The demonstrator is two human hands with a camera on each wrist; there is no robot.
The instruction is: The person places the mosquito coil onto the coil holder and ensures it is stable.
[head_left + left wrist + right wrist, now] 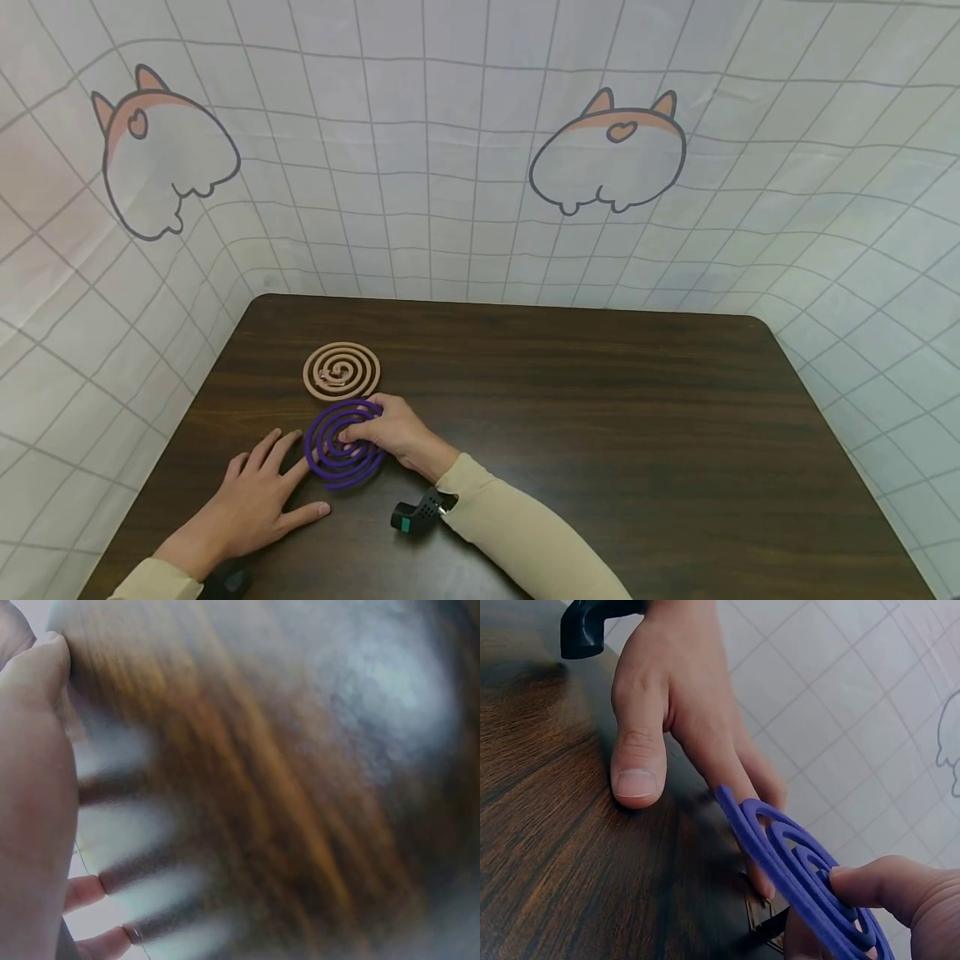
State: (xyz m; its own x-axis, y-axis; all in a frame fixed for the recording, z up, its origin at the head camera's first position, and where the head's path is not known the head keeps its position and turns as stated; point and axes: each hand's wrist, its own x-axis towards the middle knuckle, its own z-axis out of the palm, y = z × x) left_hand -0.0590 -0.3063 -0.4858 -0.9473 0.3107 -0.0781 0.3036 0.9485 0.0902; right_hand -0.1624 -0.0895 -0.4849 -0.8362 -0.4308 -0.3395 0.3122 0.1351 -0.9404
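My right hand pinches a purple mosquito coil, a flat spiral, with the thumb on its upper face near the middle. In the right wrist view the purple coil is tilted and raised off the table. The left hand rests on the table with its fingers spread, and its index fingertip lies under the purple coil's left edge. Just beyond the purple coil, a tan mosquito coil lies flat. Its centre holds small pale bits too small to make out.
The dark wooden table extends to the right of both hands. A white gridded curtain with cartoon animals surrounds its back and sides. A black strap device sits at the right wrist.
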